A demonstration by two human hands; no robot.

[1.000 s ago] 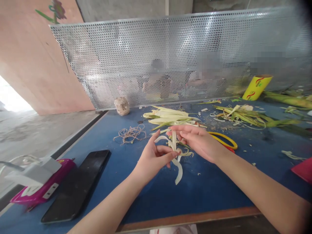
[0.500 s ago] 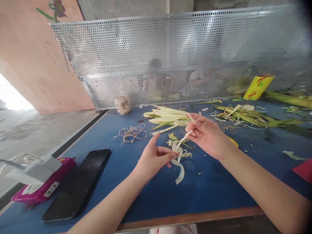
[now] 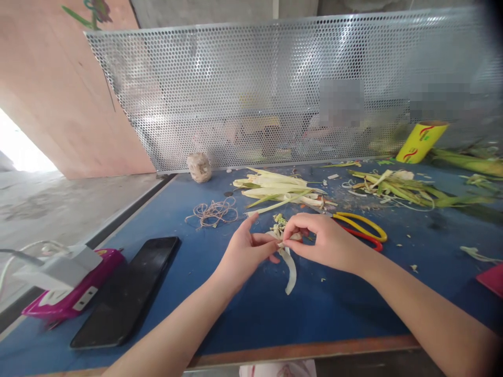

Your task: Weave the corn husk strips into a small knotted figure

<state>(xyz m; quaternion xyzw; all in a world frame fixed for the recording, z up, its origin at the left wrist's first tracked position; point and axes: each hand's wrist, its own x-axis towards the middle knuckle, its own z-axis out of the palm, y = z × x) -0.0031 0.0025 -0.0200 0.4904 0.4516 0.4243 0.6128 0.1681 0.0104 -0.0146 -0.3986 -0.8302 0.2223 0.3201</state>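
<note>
My left hand (image 3: pixel 245 254) and my right hand (image 3: pixel 322 242) meet over the blue table (image 3: pixel 243 309), fingertips pinched together on a small bundle of pale leaf strips (image 3: pixel 283 241). One curled whitish strip (image 3: pixel 291 272) hangs from the pinch down to the table. Small green bits (image 3: pixel 279 219) lie just behind the fingers. Both hands are closed on the strips.
A pile of pale leaves (image 3: pixel 275 188) lies behind the hands, more green leaves (image 3: pixel 401 191) at the right. Yellow-handled scissors (image 3: pixel 361 226), a coil of twine (image 3: pixel 214 212), a twine ball (image 3: pixel 198 166), a black phone (image 3: pixel 129 290), a pink device (image 3: pixel 66 298), a yellow cup (image 3: pixel 420 141). Perforated metal screen (image 3: pixel 275 89) behind.
My right hand, which had lifted a strip up and to the right, has come back down to meet my left hand. Both now pinch the bundle together.
</note>
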